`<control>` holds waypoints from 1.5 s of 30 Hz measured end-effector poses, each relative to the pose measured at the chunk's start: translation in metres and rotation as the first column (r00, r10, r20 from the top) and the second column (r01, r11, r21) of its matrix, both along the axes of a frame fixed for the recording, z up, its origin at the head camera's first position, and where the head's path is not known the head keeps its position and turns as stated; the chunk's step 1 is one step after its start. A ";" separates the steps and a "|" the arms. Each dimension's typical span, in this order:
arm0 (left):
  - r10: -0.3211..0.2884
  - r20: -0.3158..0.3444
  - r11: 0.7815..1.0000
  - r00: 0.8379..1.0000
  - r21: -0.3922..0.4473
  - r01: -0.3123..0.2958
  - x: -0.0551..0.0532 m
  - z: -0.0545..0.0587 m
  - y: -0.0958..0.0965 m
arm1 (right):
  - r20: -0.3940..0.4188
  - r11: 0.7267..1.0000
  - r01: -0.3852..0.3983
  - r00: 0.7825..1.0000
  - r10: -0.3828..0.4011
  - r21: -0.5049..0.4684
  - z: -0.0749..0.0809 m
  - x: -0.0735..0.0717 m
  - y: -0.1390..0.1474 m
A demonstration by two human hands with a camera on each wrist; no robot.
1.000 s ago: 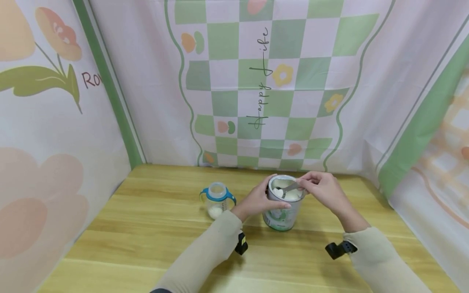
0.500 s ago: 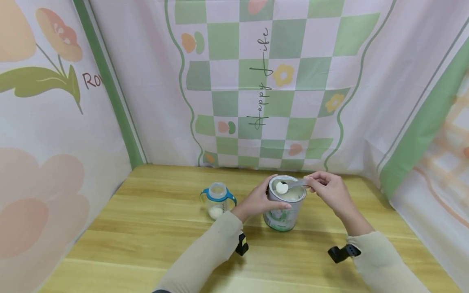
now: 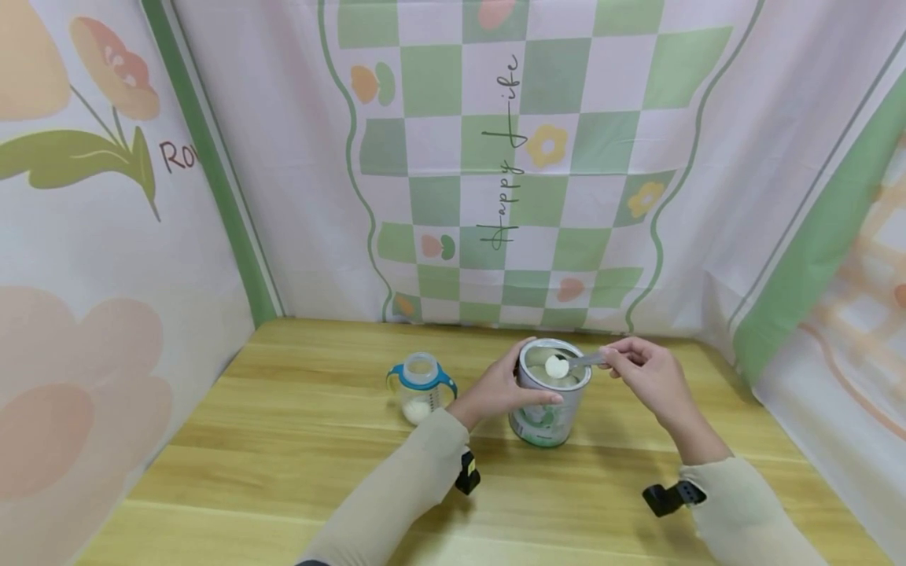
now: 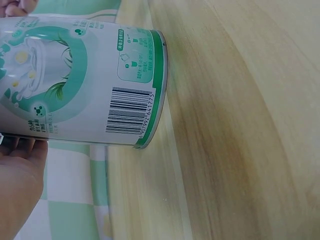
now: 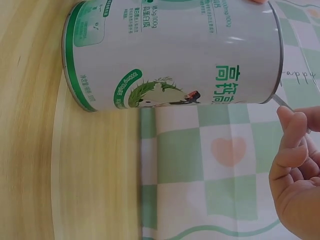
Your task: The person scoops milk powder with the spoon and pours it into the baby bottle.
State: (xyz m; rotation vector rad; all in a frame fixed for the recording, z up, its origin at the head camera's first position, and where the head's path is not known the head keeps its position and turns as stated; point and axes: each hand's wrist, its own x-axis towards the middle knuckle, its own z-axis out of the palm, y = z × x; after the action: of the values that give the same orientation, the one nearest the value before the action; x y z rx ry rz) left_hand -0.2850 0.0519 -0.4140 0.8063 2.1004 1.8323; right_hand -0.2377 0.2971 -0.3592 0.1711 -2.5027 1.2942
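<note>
While your L hand (image 3: 495,385) wraps its fingers round the tin (image 3: 543,424), your R hand (image 3: 650,379) pinches the spoon (image 3: 587,360) w/ powder (image 3: 556,367) at its mouth. Bottle (image 3: 418,397) stands nearby on counter (image 3: 290,440).

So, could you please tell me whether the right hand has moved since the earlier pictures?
Yes, the right hand has moved to the right in the head view, farther from the can, which has stayed put.

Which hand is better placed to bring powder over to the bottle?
Probably the right hand: it pinches the spoon, whose bowl holds powder. The left hand, though nearer the bottle, grips the can.
</note>
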 end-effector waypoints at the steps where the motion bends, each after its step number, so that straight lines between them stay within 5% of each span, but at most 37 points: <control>1: 0.002 0.000 1.000 1.000 -0.001 -0.002 0.000 0.000 0.000 | 0.001 1.000 0.000 1.000 0.000 -0.001 0.000 0.000 0.000; 23: 0.053 -0.014 0.994 0.998 -0.100 -0.054 0.001 0.006 -0.002 | 0.063 0.976 -0.084 0.993 0.098 -0.200 0.005 -0.006 -0.002; 45: 0.050 -0.023 0.977 0.998 -0.205 -0.054 0.002 0.018 -0.011 | 0.041 0.979 -0.099 0.993 0.108 -0.176 0.018 -0.008 -0.009</control>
State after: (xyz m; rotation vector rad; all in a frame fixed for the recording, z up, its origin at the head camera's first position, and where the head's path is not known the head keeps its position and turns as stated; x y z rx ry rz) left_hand -0.2826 0.0404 -0.3961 0.7242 2.2954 1.6018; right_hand -0.2454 0.2876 -0.3413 0.2335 -2.4349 1.5698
